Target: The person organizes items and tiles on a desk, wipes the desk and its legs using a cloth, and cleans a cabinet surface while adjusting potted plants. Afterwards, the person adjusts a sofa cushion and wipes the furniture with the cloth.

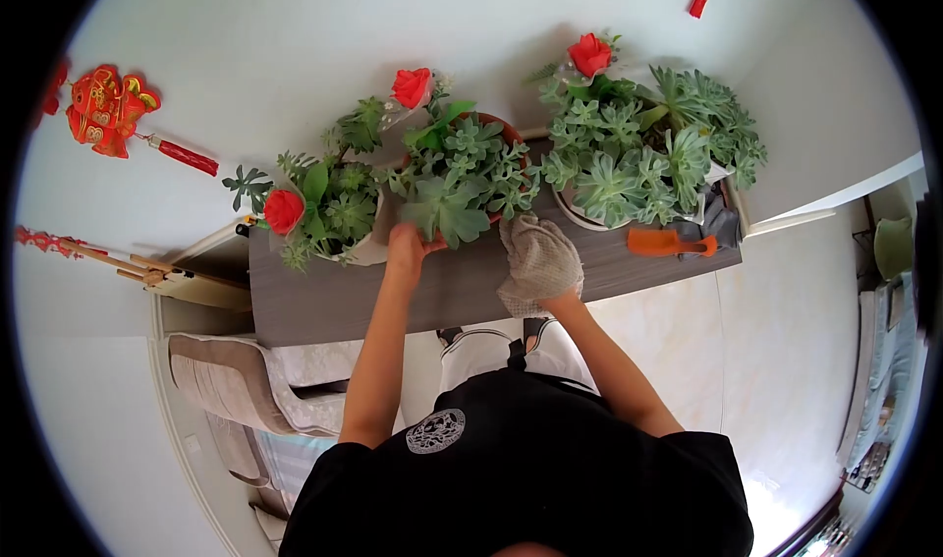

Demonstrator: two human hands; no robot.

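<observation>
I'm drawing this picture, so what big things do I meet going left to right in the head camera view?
Red fish decoration → leftmost red rose → left hand → checked cloth → orange tool.

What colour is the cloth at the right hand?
The cloth is greyish beige, finely checked; the head view shows it best.

A checked, beige-grey cloth (540, 257) hides most of the right hand (561, 302).
</observation>
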